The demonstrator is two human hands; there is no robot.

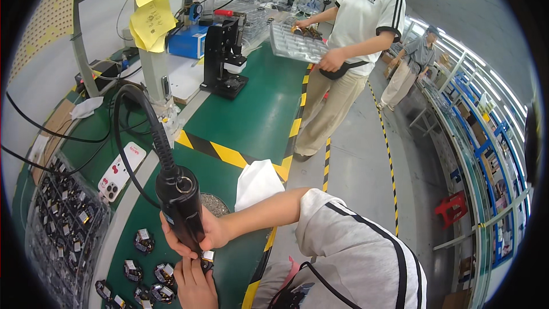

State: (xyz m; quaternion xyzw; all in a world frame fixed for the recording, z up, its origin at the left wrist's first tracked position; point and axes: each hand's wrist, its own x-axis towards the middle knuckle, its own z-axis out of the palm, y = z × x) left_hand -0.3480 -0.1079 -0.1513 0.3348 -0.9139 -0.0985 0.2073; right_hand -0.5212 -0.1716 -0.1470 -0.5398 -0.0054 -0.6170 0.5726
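My right hand (216,230) is wrapped round a black electric screwdriver (180,197), held upright and slightly tilted. A thick ribbed cable (154,120) leaves its top. Just below, my left hand (194,289) lies on the green mat with its fingers against a small black electronic assembly (208,257) with a pale rectangle on top. The screwdriver's lower end points down beside that assembly; my fingers hide its tip. Several similar round black assemblies (144,241) with small pale rectangles lie loose on the mat to the left.
A clear tray (102,237) full of black assemblies stands far left, near a phone in a white case (122,170). A white cloth (258,184) lies beyond my right wrist. Farther back are a black stand (224,68) and a person (366,28) carrying a clear tray (294,44).
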